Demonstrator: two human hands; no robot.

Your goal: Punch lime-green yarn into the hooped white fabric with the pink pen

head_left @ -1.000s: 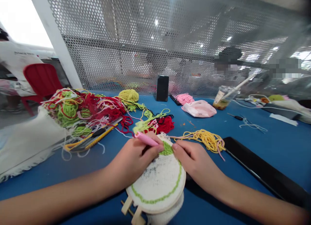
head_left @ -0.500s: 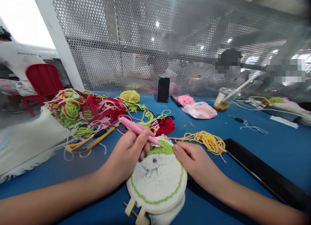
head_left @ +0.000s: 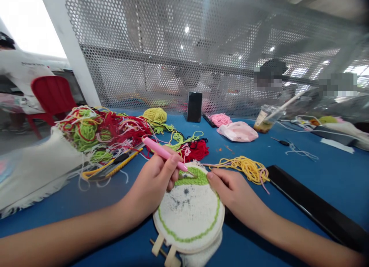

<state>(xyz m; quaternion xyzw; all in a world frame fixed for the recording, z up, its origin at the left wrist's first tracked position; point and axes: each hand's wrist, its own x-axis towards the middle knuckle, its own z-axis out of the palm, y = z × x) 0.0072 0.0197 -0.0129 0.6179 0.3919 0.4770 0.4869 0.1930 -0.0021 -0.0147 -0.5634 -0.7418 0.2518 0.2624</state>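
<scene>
At the lower centre of the frame lay the embroidery hoop (head_left: 188, 213) on the blue surface (head_left: 302, 159). The left hand (head_left: 155, 182) had its fingers clamped on the pink punch needle (head_left: 164, 154); the right hand (head_left: 230, 190) pressed curled fingers on the rim. Short, upright punches beside the green stitching (head_left: 193, 178) seemed best.

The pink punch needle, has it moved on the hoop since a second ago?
Yes. The pink punch needle has lifted from lying low across the green stitching to a steeper slant, its tip now on the green patch of the embroidery hoop, held in the left hand.
</scene>
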